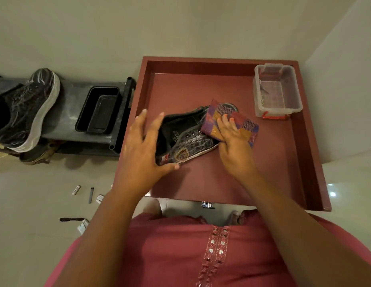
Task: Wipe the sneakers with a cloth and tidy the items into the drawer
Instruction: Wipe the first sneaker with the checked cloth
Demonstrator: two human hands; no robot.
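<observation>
A single wide-angle view comes from the person's head, looking steeply down and forward along the body, so the pink garment fills the bottom edge and both forearms reach up the frame from it. The open drawer lies close below, right of centre, seen almost straight from above. The floor spreads to the left and far side, bent by the lens. A low dark rack sits at the left edge.
</observation>
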